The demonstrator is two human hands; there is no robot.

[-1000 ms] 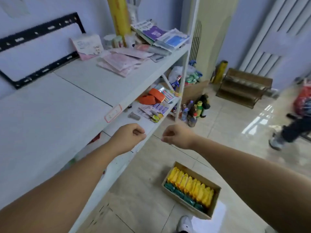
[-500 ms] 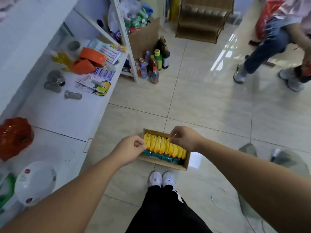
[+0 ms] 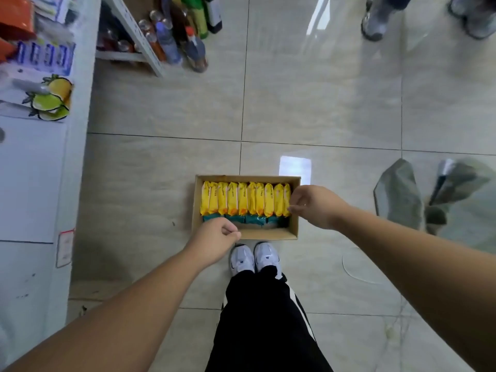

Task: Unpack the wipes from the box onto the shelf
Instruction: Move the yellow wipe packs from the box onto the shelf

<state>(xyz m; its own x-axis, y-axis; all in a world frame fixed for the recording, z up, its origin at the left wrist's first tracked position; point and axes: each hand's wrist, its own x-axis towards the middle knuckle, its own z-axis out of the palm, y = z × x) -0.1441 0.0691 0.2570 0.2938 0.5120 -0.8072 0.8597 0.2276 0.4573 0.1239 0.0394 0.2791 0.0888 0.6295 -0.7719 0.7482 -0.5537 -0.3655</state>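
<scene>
- A cardboard box [image 3: 268, 233] sits on the tiled floor [image 3: 322, 103] beside the white shelf [image 3: 32, 183], with a row of yellow wipes packs [image 3: 241, 201] standing inside it.
- The person's left hand [image 3: 216, 238], fingers curled on nothing, hangs over the box's near left corner.
- The right hand [image 3: 312, 205] curls at the rightmost pack [image 3: 286, 196]; whether it pinches it cannot be told.

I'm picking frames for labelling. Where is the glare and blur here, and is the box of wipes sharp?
Head view: glare patch on the floor beyond the box; bottles and shelf goods at top left are blurred; the yellow wipes look fairly sharp; wide-angle bending at the edges.
</scene>
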